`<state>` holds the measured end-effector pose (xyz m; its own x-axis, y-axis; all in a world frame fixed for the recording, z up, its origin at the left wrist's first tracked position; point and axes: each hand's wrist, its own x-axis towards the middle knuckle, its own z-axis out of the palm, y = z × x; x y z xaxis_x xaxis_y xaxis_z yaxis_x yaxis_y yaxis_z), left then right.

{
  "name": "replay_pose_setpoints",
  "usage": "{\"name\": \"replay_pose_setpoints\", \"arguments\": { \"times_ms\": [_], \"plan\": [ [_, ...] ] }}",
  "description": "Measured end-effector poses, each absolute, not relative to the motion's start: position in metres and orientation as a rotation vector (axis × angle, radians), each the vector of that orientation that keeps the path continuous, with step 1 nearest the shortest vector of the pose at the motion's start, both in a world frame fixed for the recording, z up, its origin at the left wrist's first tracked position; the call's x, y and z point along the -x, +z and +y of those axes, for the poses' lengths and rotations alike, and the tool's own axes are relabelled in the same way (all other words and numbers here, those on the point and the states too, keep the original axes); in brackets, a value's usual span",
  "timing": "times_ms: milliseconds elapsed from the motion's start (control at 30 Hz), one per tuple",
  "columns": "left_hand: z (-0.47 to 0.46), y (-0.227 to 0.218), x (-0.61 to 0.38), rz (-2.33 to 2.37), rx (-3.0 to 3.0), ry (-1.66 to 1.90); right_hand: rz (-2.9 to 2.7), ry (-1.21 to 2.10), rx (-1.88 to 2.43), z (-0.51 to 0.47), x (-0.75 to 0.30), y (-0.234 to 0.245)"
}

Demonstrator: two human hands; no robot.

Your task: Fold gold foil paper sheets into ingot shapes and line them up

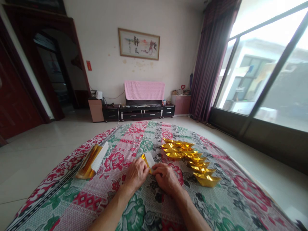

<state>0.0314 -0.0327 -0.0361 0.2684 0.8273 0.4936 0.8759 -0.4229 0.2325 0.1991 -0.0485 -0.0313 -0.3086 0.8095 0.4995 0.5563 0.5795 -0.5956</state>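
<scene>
In the framed picture [139, 44] we make out a large 静; its smaller writing is too fine to read. Our paper [150, 159], shiny gold on one face and white on the other, lies partly folded midway between the left and right edges of the table [113, 160]. Our left hand [137, 172] pinches its left side, our right hand [167, 177] its near right corner, both curled, knuckles up.
</scene>
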Motion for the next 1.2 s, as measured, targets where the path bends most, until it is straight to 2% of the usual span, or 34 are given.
{"name": "replay_pose_setpoints", "arguments": {
  "times_ms": [1200],
  "plan": [
    [-0.0313, -0.0371, -0.0307, -1.650, 2.430, -0.852, -2.075, 0.355, 1.098, -0.0527, -0.1970, -0.0287]
  ]
}}
